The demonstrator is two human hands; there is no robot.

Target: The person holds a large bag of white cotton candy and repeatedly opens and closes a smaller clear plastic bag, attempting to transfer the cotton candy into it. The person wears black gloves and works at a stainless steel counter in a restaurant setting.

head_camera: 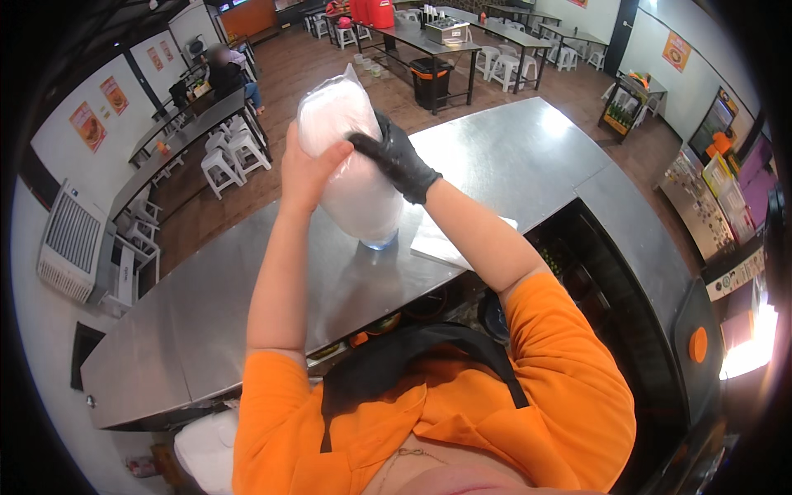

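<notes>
A tall white bundle wrapped in clear plastic [362, 198] is held up over the stainless-steel counter [241, 291]. What the wrapping contains cannot be made out. My bare left hand [309, 170] grips its left side, with the thumb across the front. Around the upper right side is my right hand [399, 158], in a black glove, its thumb close to the left one. Just below the bundle's lower end shows a small clear-blue object [378, 240], partly hidden. White paper sheets or napkins [436, 241] lie on the counter, partly under my right forearm.
Dark shelving [594, 291] opens below the counter's inner edge. Beyond the counter are a black bin with an orange rim [430, 83], a long table [402, 34], and white stools [226, 158]. A person [226, 74] sits at a table on the left.
</notes>
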